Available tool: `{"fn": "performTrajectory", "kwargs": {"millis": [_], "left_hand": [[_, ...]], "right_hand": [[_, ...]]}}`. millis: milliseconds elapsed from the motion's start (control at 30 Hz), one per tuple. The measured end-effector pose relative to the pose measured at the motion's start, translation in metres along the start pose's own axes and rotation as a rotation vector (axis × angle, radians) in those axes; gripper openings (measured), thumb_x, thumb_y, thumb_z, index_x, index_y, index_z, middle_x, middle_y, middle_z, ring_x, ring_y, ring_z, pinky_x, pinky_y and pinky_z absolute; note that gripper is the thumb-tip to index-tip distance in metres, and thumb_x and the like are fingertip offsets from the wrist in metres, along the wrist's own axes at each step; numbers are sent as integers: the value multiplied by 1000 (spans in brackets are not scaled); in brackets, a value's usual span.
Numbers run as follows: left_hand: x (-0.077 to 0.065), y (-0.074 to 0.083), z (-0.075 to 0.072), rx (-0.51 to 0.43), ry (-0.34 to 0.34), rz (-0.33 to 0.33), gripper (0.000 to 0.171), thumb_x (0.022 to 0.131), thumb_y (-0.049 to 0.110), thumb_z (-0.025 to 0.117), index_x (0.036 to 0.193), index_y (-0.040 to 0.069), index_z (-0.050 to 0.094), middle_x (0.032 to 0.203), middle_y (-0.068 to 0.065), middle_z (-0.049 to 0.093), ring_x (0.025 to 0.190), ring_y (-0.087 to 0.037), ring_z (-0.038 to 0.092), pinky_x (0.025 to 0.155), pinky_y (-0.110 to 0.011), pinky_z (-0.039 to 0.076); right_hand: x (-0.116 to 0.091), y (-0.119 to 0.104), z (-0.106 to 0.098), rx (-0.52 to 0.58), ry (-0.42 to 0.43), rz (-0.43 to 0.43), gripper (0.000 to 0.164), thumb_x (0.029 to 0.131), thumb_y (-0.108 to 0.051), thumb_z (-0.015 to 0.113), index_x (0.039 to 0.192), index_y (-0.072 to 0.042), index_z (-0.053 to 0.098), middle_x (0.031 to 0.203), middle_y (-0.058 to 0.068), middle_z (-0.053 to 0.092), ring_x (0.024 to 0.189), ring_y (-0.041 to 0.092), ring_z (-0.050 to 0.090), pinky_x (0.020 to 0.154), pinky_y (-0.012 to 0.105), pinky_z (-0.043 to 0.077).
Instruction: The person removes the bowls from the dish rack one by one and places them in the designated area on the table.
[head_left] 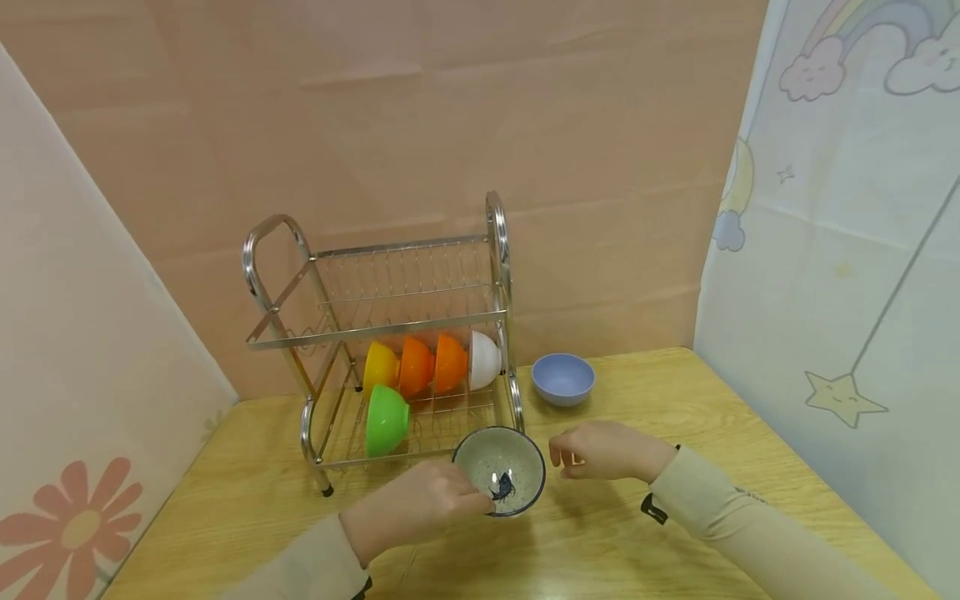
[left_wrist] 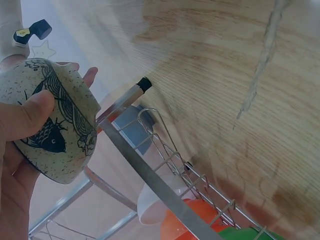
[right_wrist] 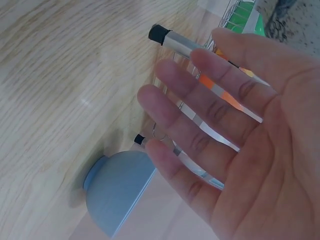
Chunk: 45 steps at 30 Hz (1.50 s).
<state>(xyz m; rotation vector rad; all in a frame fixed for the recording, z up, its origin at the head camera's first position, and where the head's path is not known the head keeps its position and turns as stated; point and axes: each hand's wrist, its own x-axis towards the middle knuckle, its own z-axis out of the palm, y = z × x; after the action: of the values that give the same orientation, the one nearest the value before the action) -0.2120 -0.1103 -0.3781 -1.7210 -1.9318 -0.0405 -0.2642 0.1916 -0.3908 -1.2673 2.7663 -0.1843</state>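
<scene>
My left hand (head_left: pixel 427 505) grips a speckled bowl (head_left: pixel 501 467) by its left side, above the table in front of the rack. In the left wrist view the thumb presses on the outside of this patterned bowl (left_wrist: pixel 65 120), over a dark fish drawing. A little to its right is my right hand (head_left: pixel 611 451), apart from the bowl. The right wrist view shows that hand (right_wrist: pixel 250 125) with fingers spread, relaxed and holding nothing. A blue bowl (head_left: pixel 563 380) stands upright on the table beyond the right hand.
A two-tier metal dish rack (head_left: pixel 375 329) stands at the back left. Its lower tier holds a green bowl (head_left: pixel 387 421), a yellow bowl (head_left: pixel 380 367), two orange bowls (head_left: pixel 451 363) and a white bowl (head_left: pixel 484 361), tilted on edge. The wooden table (head_left: pixel 660 400) meets fabric walls.
</scene>
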Motion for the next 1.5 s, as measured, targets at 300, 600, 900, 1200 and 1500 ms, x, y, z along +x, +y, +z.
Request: {"fn": "performTrajectory", "kwargs": {"millis": [300, 600, 900, 1200, 1500], "left_hand": [[0, 0, 7, -3, -24, -11, 26, 75, 4, 80, 93, 18, 69, 78, 14, 71, 71, 1, 64, 73, -11, 50], [-1, -3, 9, 10, -20, -16, 37, 67, -5, 80, 94, 18, 69, 80, 13, 71, 73, 0, 65, 75, -13, 51], [0, -4, 7, 18, -1, -27, 34, 69, -6, 79, 92, 17, 68, 75, 13, 68, 70, -1, 62, 72, -12, 50], [3, -4, 6, 29, 20, -32, 35, 69, -11, 75, 88, 16, 64, 67, 12, 61, 65, -2, 56, 65, -14, 46], [2, -6, 4, 32, 28, -31, 30, 74, -5, 77, 94, 15, 67, 77, 12, 68, 70, -1, 60, 71, -12, 49]], "right_hand": [[-5, 0, -8, 11, 76, 8, 13, 88, -5, 59, 89, -18, 63, 81, -11, 64, 69, -1, 53, 61, 23, 47], [-3, -19, -25, -275, 692, -31, 17, 94, -27, 62, 100, -11, 65, 94, 0, 68, 86, 18, 64, 75, 38, 53], [-4, -58, -23, -275, 771, -357, 44, 86, -48, 66, 109, -11, 65, 107, -1, 64, 100, 16, 60, 95, 37, 46], [4, -59, -5, -369, 534, -415, 56, 66, -60, 80, 104, -21, 64, 100, -10, 64, 97, 9, 58, 95, 31, 45], [16, -55, 6, -436, 534, -474, 43, 64, -44, 87, 91, -22, 62, 89, -12, 63, 83, 10, 56, 82, 28, 47]]}}
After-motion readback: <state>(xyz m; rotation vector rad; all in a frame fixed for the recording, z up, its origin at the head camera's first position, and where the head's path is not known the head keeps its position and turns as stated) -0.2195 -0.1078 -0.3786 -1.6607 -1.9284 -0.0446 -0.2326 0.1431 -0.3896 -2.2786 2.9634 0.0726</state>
